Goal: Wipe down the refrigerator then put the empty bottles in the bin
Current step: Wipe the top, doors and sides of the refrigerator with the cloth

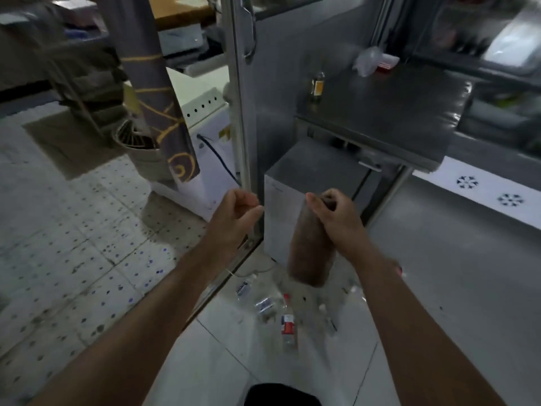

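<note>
the right hand (336,216) pinches the top of a brown cloth (311,247), which hangs straight down, long axis vertical. the left hand (238,213) is loosely curled, holding nothing. empty bottles (285,317) lie on the near floor below the cloth, pointing mostly near-to-far.

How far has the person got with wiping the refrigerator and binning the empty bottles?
Done: cannot tell; the steel refrigerator shows no clear sign of wiping. In hand: the right hand holds a brown cloth; the left hand is loosely curled and holds nothing. Left: empty bottles still lie on the floor; no bin shows.
</note>
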